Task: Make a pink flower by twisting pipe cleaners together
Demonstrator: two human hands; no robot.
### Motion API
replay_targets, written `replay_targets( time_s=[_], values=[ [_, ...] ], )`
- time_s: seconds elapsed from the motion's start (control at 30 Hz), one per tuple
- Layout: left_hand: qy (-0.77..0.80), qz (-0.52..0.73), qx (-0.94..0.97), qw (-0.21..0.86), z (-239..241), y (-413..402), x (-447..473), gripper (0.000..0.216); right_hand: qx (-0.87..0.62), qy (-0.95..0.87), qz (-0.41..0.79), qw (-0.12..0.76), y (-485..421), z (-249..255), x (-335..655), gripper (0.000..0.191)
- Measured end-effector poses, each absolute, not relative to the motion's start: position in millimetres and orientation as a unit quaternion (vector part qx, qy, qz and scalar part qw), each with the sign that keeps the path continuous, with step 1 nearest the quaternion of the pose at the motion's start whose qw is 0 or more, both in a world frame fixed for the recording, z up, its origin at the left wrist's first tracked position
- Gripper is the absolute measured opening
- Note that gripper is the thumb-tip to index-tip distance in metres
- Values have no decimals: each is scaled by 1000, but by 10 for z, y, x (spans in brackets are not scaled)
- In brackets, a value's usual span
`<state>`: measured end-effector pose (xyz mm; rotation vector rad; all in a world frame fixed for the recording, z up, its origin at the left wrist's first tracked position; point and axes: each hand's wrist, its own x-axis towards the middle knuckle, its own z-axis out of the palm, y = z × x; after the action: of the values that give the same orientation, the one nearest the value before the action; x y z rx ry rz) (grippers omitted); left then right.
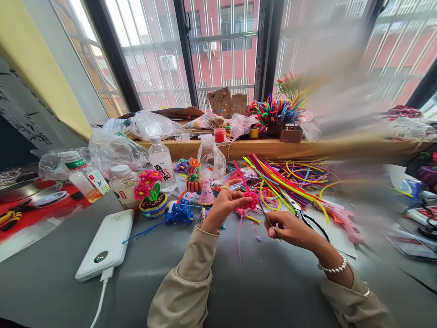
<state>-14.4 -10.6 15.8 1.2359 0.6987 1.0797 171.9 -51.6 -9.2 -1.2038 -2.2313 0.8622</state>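
My left hand point(223, 206) pinches a bright pink flower point(251, 199) made of fuzzy pipe cleaner, with a straight pink stem point(241, 176) sticking up behind it. Closed round a slim metal tool point(266, 219) that looks like tweezers, my right hand point(290, 230) brings its tip against or very close to the flower's lower right edge. Below the left fingers lies another pink fuzzy piece point(240, 214) with a thin tail. Scissors point(300, 213) with black handles lie just beyond the right hand, partly hidden by it.
Pipe cleaners point(283, 182) are heaped behind my hands. A pink glue gun point(344, 221) lies at the right. Leftward are a potted pink flower point(152, 193), a blue fuzzy piece point(179, 212), bottles point(162, 166) and a white power bank point(107, 243) with a cable. Blur covers the right side.
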Motion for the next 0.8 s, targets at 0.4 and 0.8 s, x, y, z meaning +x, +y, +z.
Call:
replay_targets(
  time_s=[0.4,0.8],
  values=[
    [324,467,544,618,138,-99,-129,72,-458,-799,311,235,-493,-101,1724,39],
    [327,465,540,621,140,-93,-127,76,-469,-803,291,226,-502,-86,1719,38]
  ],
)
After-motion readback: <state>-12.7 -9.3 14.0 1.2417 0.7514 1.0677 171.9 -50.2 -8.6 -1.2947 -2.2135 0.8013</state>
